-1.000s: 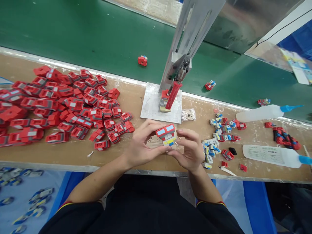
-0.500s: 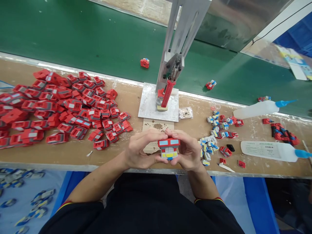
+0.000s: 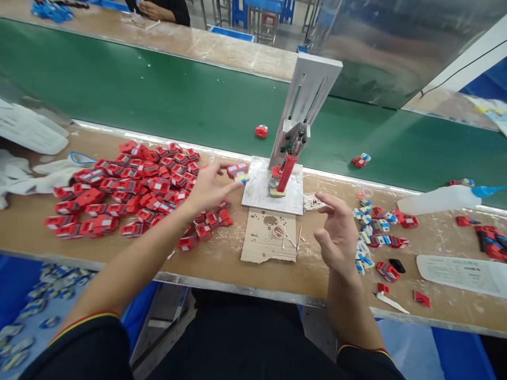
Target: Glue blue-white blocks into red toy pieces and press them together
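Note:
Between its thumb and fingers, my left hand (image 3: pixel 209 186) holds a small toy vehicle part (image 3: pixel 238 171), red with light windows and a grey, yellow and blue front. It is raised at the left edge of the metal base plate (image 3: pixel 253 194) of a press. My right hand (image 3: pixel 336 232) is in the air right of the cardboard piece (image 3: pixel 253 243), fingers apart and nothing in it. The press's red handle (image 3: pixel 287 174) slants down over a red and pale block (image 3: pixel 277 190) on the plate.
A heap of red toy parts (image 3: pixel 138 184) covers the left bench. White, blue and yellow parts (image 3: pixel 364 227) lie right, near glue bottles (image 3: pixel 463 274). Cotton swabs (image 3: pixel 291 241) rest on the cardboard. The green belt (image 3: pixel 198 100) carries a few toys. Across it sits another person (image 3: pixel 170 10).
My hands have parted. My left hand has moved left and forward with the toy part, while my right hand has let go and moved right. The view has tilted up.

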The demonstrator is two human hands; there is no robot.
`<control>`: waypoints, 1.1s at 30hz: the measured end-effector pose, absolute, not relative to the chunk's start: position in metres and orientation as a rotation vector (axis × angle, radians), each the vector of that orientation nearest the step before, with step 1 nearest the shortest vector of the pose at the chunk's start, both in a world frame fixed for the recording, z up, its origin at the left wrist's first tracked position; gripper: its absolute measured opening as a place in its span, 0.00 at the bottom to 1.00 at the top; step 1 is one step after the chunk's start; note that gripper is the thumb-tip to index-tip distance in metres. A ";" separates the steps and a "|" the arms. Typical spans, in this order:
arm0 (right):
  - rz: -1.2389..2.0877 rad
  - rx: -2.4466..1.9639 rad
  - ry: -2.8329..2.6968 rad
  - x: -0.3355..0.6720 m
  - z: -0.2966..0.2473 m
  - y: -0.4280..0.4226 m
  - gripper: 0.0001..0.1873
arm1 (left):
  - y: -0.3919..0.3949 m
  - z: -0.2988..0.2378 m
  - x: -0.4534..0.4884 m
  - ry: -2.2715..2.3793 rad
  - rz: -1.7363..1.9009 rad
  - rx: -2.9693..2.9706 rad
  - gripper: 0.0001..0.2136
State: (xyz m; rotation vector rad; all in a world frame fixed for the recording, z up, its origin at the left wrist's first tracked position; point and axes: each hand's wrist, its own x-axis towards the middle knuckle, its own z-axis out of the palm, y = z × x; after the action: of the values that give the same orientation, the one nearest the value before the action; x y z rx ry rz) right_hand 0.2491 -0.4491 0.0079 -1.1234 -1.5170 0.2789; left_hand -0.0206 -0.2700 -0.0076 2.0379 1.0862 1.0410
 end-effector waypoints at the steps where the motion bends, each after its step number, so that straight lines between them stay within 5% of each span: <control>1: 0.258 -1.137 -1.531 0.250 0.008 -0.448 0.26 | -0.252 -0.007 -0.022 1.214 0.948 2.046 0.19; 6: 0.185 -1.189 -1.717 0.251 0.009 -0.439 0.16 | -0.211 -0.017 -0.014 1.495 0.365 2.200 0.15; 11: 0.177 -1.328 -1.833 0.270 0.007 -0.428 0.17 | -0.223 -0.021 -0.014 1.516 0.036 2.511 0.15; 17: 0.432 -1.353 -1.992 0.272 0.002 -0.395 0.23 | -0.230 -0.004 0.026 1.119 0.410 2.530 0.35; 25: 0.720 -0.943 -1.826 0.256 0.009 -0.383 0.17 | -0.219 -0.037 0.086 0.715 0.631 2.083 0.11; 33: 0.570 -0.796 -1.647 0.254 0.127 -0.341 0.44 | -0.227 -0.029 0.086 0.831 0.638 2.081 0.08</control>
State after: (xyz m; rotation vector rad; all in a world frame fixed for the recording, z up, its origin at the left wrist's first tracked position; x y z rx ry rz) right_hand 0.2539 -0.3412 0.1269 -0.7960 -1.6472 0.5700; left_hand 0.0860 -0.2273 -0.0290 2.0812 0.8308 0.6382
